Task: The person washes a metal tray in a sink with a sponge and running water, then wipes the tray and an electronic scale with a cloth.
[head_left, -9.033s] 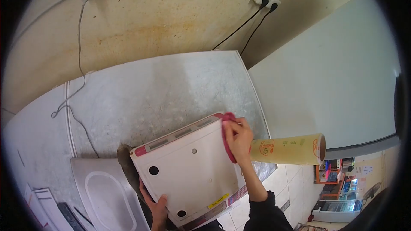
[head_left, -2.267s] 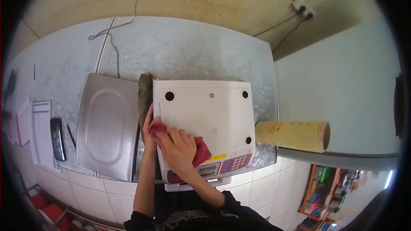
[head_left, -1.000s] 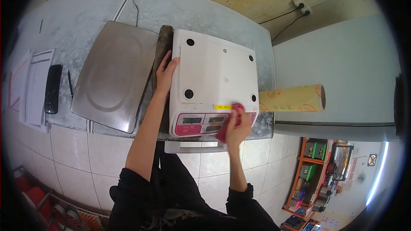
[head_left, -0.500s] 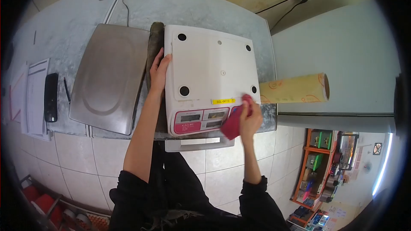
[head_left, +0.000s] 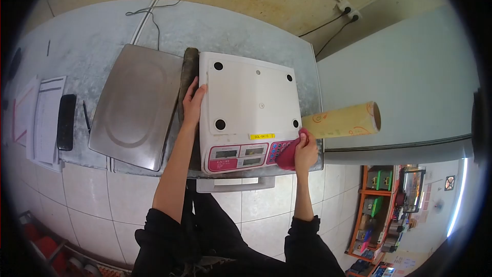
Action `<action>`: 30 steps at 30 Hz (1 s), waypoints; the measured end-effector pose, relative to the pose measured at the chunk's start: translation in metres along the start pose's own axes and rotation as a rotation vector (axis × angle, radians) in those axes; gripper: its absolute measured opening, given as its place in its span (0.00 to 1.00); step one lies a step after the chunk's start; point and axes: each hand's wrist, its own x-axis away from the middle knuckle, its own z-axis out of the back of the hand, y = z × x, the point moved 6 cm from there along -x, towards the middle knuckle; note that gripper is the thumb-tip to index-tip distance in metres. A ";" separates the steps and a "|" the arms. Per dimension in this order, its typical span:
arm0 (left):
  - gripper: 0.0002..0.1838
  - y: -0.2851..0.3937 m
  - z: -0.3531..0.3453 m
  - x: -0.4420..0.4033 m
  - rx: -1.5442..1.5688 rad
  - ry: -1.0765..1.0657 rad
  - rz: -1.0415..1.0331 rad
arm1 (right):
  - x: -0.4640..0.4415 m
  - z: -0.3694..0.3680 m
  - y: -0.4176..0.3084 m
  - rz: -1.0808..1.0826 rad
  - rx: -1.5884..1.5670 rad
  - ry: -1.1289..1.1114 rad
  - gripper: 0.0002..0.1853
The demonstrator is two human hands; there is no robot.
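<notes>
A white scale point(head_left: 251, 97) lies on the table with its four black feet facing up and its pink display panel point(head_left: 224, 164) toward me. My left hand point(head_left: 193, 103) grips the scale's left edge, thumb on top and fingers down the side. My right hand point(head_left: 306, 152) is closed on a dark pink cloth point(head_left: 288, 156), which covers the right end of the keypad at the scale's front right corner. Left of the scale stand a dark rolled object point(head_left: 190, 64) and a steel weighing plate point(head_left: 134, 105).
A yellow roll of film point(head_left: 343, 120) sticks out past the table's right edge. On the left are papers point(head_left: 47, 118), a black case point(head_left: 66, 122) and a pen point(head_left: 86, 116). Behind lies a grey cable point(head_left: 158, 31). Orange shelves point(head_left: 370, 210) stand at lower right.
The scale lay tilted at first and now rests flat, panel toward me. The cloth in my right hand has gone from the scale's underside to the right part of the panel; my left hand stays on the left edge.
</notes>
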 end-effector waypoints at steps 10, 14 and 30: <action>0.32 -0.003 0.000 0.002 0.005 0.003 0.038 | 0.025 -0.008 -0.027 0.073 0.112 0.047 0.14; 0.32 0.000 0.000 0.004 -0.022 0.038 0.008 | -0.005 -0.005 0.004 -0.070 0.094 0.015 0.15; 0.33 0.007 -0.004 0.005 0.031 0.038 0.014 | 0.058 -0.010 -0.086 0.203 -0.119 0.012 0.11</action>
